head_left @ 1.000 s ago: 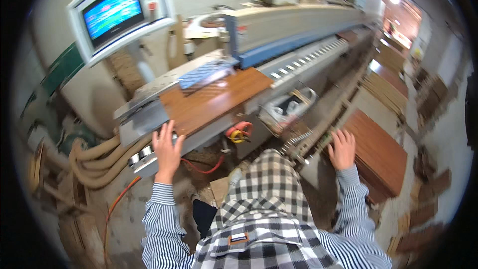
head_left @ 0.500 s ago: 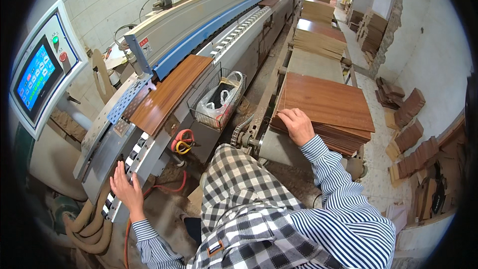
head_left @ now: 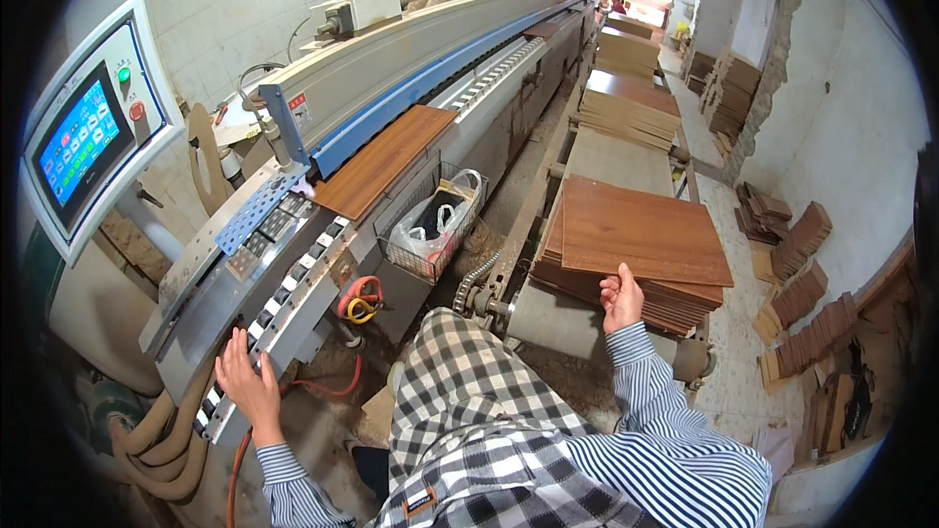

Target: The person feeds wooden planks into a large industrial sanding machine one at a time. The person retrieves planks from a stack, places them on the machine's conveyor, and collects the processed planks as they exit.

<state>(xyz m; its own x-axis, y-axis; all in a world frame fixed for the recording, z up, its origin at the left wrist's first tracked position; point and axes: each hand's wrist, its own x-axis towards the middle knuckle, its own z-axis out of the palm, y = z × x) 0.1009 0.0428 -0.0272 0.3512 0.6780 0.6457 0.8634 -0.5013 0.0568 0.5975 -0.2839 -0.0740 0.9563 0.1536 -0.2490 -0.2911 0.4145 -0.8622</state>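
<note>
My left hand [head_left: 248, 383] lies with its fingers stretched out at the near end of the machine's roller rail [head_left: 293, 279]. Nothing is in its grasp. My right hand [head_left: 621, 300] has its fingers curled at the near edge of a reddish-brown wood panel [head_left: 646, 230], gripping that edge. The panel rests slightly askew on top of a stack of similar panels [head_left: 646, 305], partly covering it. Another brown wood panel [head_left: 391, 161] lies on the machine's feed bed, its far part along the blue guide beam [head_left: 430, 83].
A control screen [head_left: 83, 142] stands at the left. A wire basket [head_left: 430, 249] with plastic bags and a red-and-yellow handled tool [head_left: 362, 298] hang on the machine's side. More panel stacks [head_left: 631, 103] line the roller conveyor. Small wood pieces [head_left: 807, 230] lie along the right wall.
The panel on the machine has moved forward, away from me. My right hand has shifted from the stack's left corner to the top panel's near edge, and that panel has turned slightly.
</note>
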